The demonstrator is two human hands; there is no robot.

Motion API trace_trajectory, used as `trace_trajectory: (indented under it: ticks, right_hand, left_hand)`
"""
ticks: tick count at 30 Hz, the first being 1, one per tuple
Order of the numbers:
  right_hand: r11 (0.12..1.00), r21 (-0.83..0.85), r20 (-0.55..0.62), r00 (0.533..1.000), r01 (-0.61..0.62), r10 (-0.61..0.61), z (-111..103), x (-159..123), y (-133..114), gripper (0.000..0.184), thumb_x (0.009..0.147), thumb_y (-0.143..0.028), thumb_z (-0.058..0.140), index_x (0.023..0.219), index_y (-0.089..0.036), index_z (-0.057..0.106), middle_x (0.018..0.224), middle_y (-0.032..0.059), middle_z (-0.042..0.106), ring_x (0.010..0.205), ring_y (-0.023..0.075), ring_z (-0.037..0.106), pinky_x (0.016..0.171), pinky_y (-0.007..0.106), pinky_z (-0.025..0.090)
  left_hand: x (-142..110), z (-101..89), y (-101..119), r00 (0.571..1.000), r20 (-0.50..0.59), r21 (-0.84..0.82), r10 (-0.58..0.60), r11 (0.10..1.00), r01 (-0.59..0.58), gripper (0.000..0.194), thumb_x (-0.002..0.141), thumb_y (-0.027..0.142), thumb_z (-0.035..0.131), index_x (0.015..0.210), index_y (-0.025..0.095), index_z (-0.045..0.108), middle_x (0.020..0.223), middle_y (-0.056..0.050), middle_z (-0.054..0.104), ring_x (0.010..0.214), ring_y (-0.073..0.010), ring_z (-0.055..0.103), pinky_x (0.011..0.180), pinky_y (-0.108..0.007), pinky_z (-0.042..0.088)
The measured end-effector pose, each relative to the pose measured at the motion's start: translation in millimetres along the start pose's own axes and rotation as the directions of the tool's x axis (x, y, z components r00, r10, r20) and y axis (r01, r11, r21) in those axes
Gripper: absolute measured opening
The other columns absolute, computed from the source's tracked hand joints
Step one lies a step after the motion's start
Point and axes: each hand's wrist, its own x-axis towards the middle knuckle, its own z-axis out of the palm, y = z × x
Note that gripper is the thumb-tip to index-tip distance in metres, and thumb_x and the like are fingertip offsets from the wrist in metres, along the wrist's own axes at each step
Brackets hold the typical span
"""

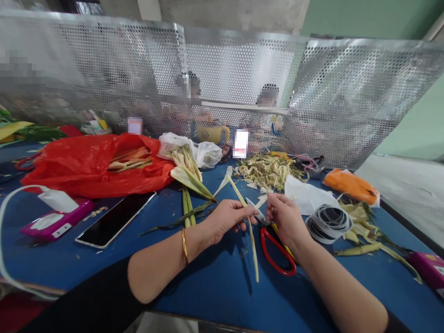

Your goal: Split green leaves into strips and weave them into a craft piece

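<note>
My left hand (229, 217), with a gold bangle at the wrist, is closed on a long, narrow, pale plant strip (255, 252). The strip runs up past the fingers and hangs down over the table. To its right, my right hand (282, 212) pinches what looks like a short pale strip (262, 201), partly hidden by the fingers. Scissors with red handles (279, 261) lie below and between both hands, their metal blades (258, 212) close to my left fingertips. Left of my left hand are green-yellow husk leaves (189, 203).
A heap of pale shreds (265, 171) sits behind the hands. A red plastic bag (86, 162), a dark phone (118, 219) and a purple power strip (58, 222) are left. Right are a white coil (329, 223) and an orange packet (352, 186). A perforated metal screen (239, 60) stands behind.
</note>
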Motion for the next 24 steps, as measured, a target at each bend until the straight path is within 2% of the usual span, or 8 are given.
trace_trajectory:
  ticks: [2,5,10,17,19,21,23,24]
  right_hand:
    - [0.996,0.074,-0.047,0.998,-0.047,0.051,0,1,0,0.045,0.053,-0.049,0.083,0.064,-0.018,0.052,0.049,-0.0078,0.046,0.041,0.006,0.042,0.039,0.019,0.032]
    - [0.996,0.04,0.084,0.993,-0.085,0.081,1,0,-1,0.041,0.054,-0.046,0.083,0.07,-0.016,0.06,0.05,-0.0074,0.047,0.041,0.0056,0.041,0.041,0.019,0.032]
    - [0.987,-0.117,0.125,0.987,0.112,-0.098,3,-1,0,0.039,0.06,-0.05,0.077,0.063,-0.014,0.065,0.046,-0.0054,0.048,0.041,0.0065,0.04,0.044,0.022,0.032]
    - [0.953,-0.256,0.098,0.985,0.163,-0.142,-5,10,0,0.037,0.065,-0.051,0.071,0.066,-0.015,0.064,0.049,-0.0039,0.049,0.044,0.0102,0.044,0.046,0.025,0.035]
    - [0.874,-0.377,0.009,0.945,0.306,-0.327,-11,13,-6,0.034,0.071,-0.049,0.066,0.079,-0.016,0.066,0.056,-0.0028,0.052,0.051,0.0127,0.048,0.052,0.027,0.039]
    - [0.703,-0.546,-0.048,0.82,0.457,-0.57,-15,14,-13,0.033,0.076,-0.045,0.063,0.093,-0.018,0.067,0.068,-0.0002,0.056,0.061,0.0151,0.051,0.059,0.029,0.042]
    - [0.523,-0.658,0.065,0.733,0.541,-0.677,-17,11,-18,0.027,0.08,-0.042,0.06,0.094,-0.02,0.069,0.078,0.0028,0.059,0.069,0.0167,0.053,0.065,0.03,0.042]
    - [0.477,-0.672,0.159,0.74,0.567,-0.654,-16,10,-18,0.025,0.082,-0.041,0.059,0.089,-0.02,0.07,0.079,0.0036,0.06,0.071,0.0171,0.054,0.067,0.03,0.042]
  left_hand:
    - [0,0.4,1,1.0,-0.022,-0.004,0.003,1.0,-0.003,0.035,0.076,0.044,0.065,0.086,0.011,0.072,0.081,-0.008,0.071,0.046,-0.0043,0.048,0.042,-0.018,0.03]
    - [0,0.4,1,1.0,-0.003,0.004,-0.008,1.0,0.008,0.036,0.075,0.046,0.066,0.087,0.012,0.072,0.081,-0.007,0.071,0.047,-0.0049,0.049,0.042,-0.018,0.03]
    - [2,-0.1,-3,0.999,0.051,0.015,-0.01,1.0,0.009,0.032,0.073,0.044,0.068,0.08,0.013,0.07,0.074,-0.005,0.07,0.046,-0.0053,0.048,0.041,-0.018,0.031]
    - [3,1.1,-1,0.996,0.024,0.011,-0.081,0.997,0.081,0.026,0.07,0.038,0.071,0.074,0.012,0.071,0.052,0.0,0.058,0.04,-0.0058,0.046,0.038,-0.018,0.028]
    - [2,0.9,0,0.995,0.048,0.018,-0.084,0.996,0.083,0.032,0.072,0.044,0.069,0.075,0.012,0.071,0.056,-0.002,0.061,0.041,-0.0066,0.048,0.038,-0.018,0.029]
    - [1,1.1,0,0.993,0.083,0.039,-0.088,0.996,0.085,0.04,0.075,0.051,0.063,0.075,0.012,0.071,0.061,-0.005,0.065,0.042,-0.008,0.052,0.038,-0.019,0.031]
    - [0,2.3,0,0.99,0.109,0.093,-0.088,0.993,0.078,0.045,0.077,0.055,0.059,0.075,0.012,0.071,0.061,-0.005,0.065,0.041,-0.009,0.052,0.039,-0.02,0.032]
    - [-2,3.5,-1,0.99,0.117,0.133,-0.083,0.989,0.068,0.044,0.077,0.055,0.059,0.074,0.012,0.07,0.058,-0.004,0.064,0.04,-0.0093,0.052,0.039,-0.02,0.032]
